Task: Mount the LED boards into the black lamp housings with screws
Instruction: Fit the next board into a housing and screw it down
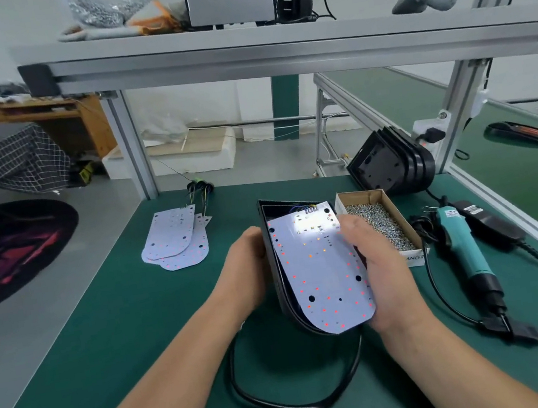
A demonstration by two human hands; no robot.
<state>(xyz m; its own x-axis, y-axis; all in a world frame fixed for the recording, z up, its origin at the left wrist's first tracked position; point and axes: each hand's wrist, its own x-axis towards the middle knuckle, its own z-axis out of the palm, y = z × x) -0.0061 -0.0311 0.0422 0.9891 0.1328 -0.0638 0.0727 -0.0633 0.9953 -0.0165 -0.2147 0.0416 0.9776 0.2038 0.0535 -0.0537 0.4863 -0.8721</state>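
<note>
Gripping the left wall of the black plastic lamp housing [277, 212], the left hand [250, 275] steadies it. The right hand [383, 277] pinches the white round-ended LED board [321, 265] along its right rim, thumb on top. The board lies askew between both hands, over the housing, unseated. Judged thin, light, stiff and fragile: hold by bare edges, clear of LEDs.

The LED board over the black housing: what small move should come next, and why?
Probably slide the LED board inward and press it flat into the housing. It lies skewed, its rounded end past the housing's rim, so it looks not yet seated. The left hand grips the housing, the right hand the board; the screws lie in their box.
</note>
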